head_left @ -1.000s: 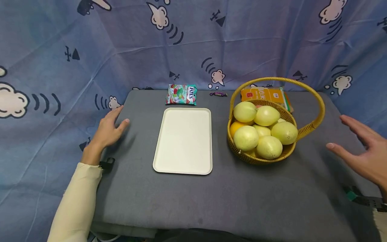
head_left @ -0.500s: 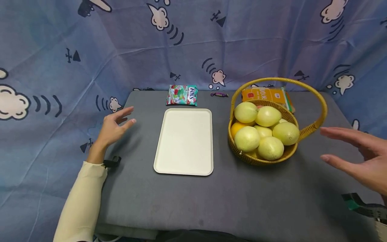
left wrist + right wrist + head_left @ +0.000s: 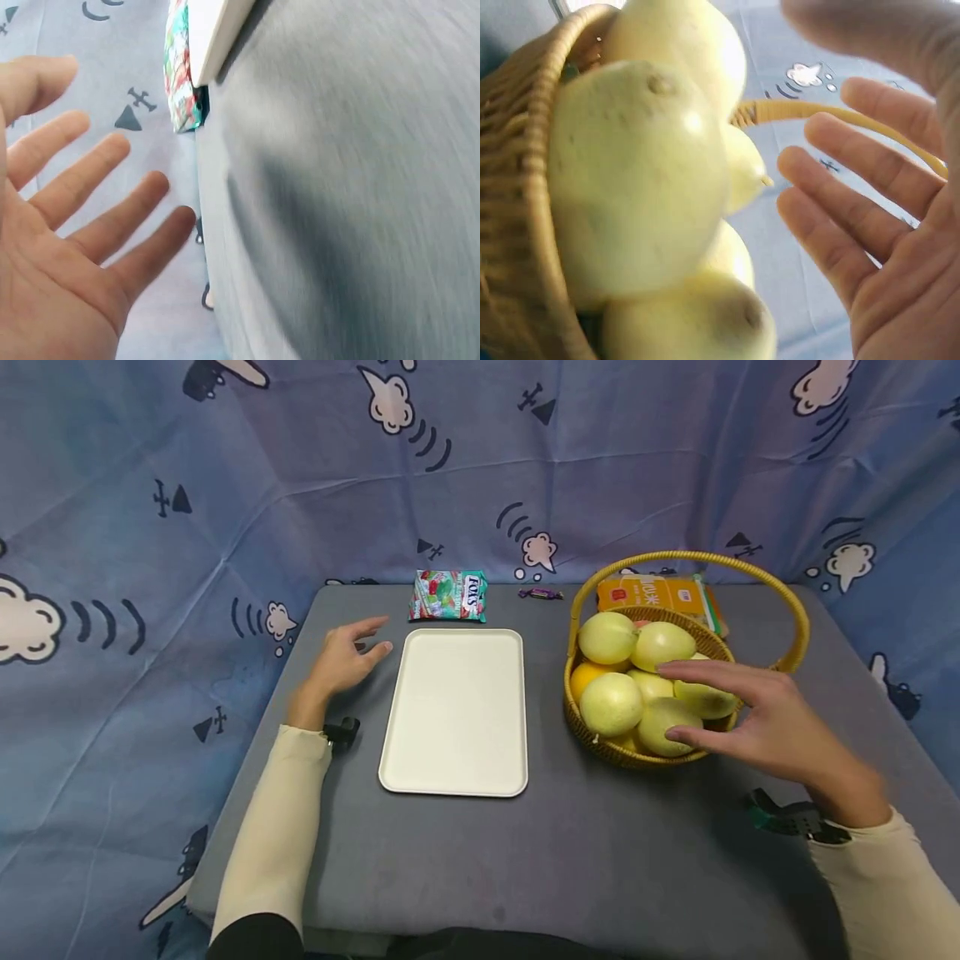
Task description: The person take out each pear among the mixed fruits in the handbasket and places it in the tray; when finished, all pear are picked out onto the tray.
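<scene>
A wicker basket (image 3: pixel 637 760) with a tall hooped handle (image 3: pixel 678 556) holds several smooth, pale yellow-green oval fruits (image 3: pixel 610 704) and an orange fruit (image 3: pixel 587 675). My right hand (image 3: pixel 772 718) is over the basket's right side, thumb and fingers spread apart, overlapping the fruits there in the head view. In the right wrist view a gap shows between its fingertips and the nearest fruit (image 3: pixel 637 187). My left hand (image 3: pixel 341 664) hovers above the table, left of a white rectangular tray (image 3: pixel 453 710). Its fingers (image 3: pixel 124 217) are relaxed around nothing.
Behind the tray lies a bag of Fox's candy (image 3: pixel 448 596), with a small purple wrapped candy (image 3: pixel 541 594) to its right. An orange packet (image 3: pixel 660 593) lies behind the basket. A patterned blue cloth (image 3: pixel 315 518) hangs behind the grey table (image 3: pixel 480 868).
My right hand has swept left from the table's right side to over the basket. My left hand has moved right, closer to the tray. Basket, tray and packets stay put.
</scene>
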Demonstrator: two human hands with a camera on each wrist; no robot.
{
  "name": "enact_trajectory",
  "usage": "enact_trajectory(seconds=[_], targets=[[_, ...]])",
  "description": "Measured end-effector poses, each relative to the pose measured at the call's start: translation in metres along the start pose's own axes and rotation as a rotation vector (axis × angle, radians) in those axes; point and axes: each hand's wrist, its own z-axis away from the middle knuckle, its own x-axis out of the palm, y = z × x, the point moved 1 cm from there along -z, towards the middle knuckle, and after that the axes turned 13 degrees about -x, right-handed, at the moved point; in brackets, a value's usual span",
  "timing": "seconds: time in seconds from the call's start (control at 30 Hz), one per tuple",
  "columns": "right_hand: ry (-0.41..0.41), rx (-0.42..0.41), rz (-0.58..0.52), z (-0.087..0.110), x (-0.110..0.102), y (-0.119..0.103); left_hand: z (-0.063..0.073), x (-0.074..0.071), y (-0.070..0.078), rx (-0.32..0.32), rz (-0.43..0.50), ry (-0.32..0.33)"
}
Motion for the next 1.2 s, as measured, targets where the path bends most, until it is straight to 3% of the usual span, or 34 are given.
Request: enact_trajectory(seconds=[0.23,0.37,0.53,0.73,0.93,1.2], targets=[[-0.098,-0.017,0.005,-0.016,0.024,0.005,-0.015,0.015,0.005,-0.068,-0.142,-0.078],[-0.139,-0.066,0.007,-0.021,0.036,0.006,-0.019,0.023,0.004,-0.071,-0.195,-0.134],[-0.15,-0.101,0.014,-0.022,0.046,0.007,-0.022,0.03,0.003,-0.058,-0.253,-0.182],[-0.188,-0.096,0.088,-0.024,0.05,0.002,-0.021,0.032,0.0,-0.118,-0.282,-0.254],[-0.21,-0.137,0.154,-0.029,0.056,-0.002,-0.021,0.032,-0.004,-0.136,-0.297,-0.26],[-0.158,-0.164,0.171,-0.029,0.061,0.0,-0.022,0.028,-0.009,-0.133,-0.307,-0.246]])
